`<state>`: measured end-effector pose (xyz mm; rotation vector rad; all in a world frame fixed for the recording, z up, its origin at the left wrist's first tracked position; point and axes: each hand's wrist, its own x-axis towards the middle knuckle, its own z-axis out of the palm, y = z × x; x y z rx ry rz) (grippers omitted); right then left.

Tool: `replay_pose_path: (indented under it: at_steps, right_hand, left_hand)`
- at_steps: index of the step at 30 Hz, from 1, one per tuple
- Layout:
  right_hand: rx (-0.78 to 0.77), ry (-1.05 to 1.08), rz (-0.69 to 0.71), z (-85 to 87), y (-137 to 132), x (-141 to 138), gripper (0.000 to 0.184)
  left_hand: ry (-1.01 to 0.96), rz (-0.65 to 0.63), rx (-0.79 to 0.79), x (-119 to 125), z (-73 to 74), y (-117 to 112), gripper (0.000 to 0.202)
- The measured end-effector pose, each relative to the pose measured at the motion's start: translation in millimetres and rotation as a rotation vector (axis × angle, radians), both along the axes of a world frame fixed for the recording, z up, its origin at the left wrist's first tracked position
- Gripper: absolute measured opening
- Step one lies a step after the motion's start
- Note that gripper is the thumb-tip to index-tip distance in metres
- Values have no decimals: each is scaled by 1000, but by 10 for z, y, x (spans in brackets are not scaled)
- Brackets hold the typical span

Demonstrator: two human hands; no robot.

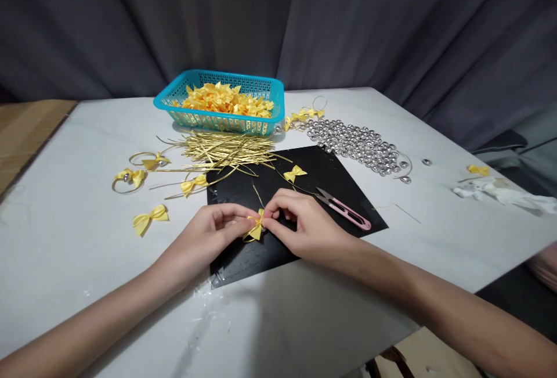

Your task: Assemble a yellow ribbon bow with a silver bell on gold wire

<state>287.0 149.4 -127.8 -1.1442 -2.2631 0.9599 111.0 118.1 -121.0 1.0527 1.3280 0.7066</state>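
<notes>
- Two hands meet over the black mat [278,192] near the middle of the worktop [78,238], toward its near edge; the left hand [213,230] and the right hand [300,221] both pinch one small yellow ribbon bow [256,228] between thumb and fingertips, with a thin gold wire tie [257,195] rising from the bow toward the far edge.
- The bow looks light, soft and easily crushed, so its knotted middle seems the safest place to grip; the wire looks springy and stiff enough to bend and keep a shape, best held close to the bow.
- Beside the right hand on the mat lie pink thread snips [346,209], and a loose bow [295,173] sits farther back.
- Toward the far edge stand a teal basket [261,125] heaped with yellow bows and, in front of it, a bundle of gold wire ties [226,148]; silver beads [357,143] spread toward the far right corner.
- More bows [150,218] lie scattered toward the left edge, some with wire loops.
- How the wire sits around the bow is hidden by the fingertips; the white scraps [500,192] at the right edge are hard to identify.
</notes>
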Motion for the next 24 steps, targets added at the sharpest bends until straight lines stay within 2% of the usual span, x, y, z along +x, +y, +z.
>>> replay_pose_path:
  at_steps: [8,15,18,24]
  right_hand:
    - [50,-47,-21,20,-23,-15,10]
    - [94,-45,-6,10,-35,-27,9]
    - [107,-40,30,34,-24,-25,8]
    - [-47,-64,76,209,-16,28,7]
  left_hand:
    - [23,-23,30,31,7,5,21]
    - [-7,125,-46,79,9,-5,18]
    - [-58,141,-40,69,-18,0,15]
    - [-126,105,3,25,-3,-20,15]
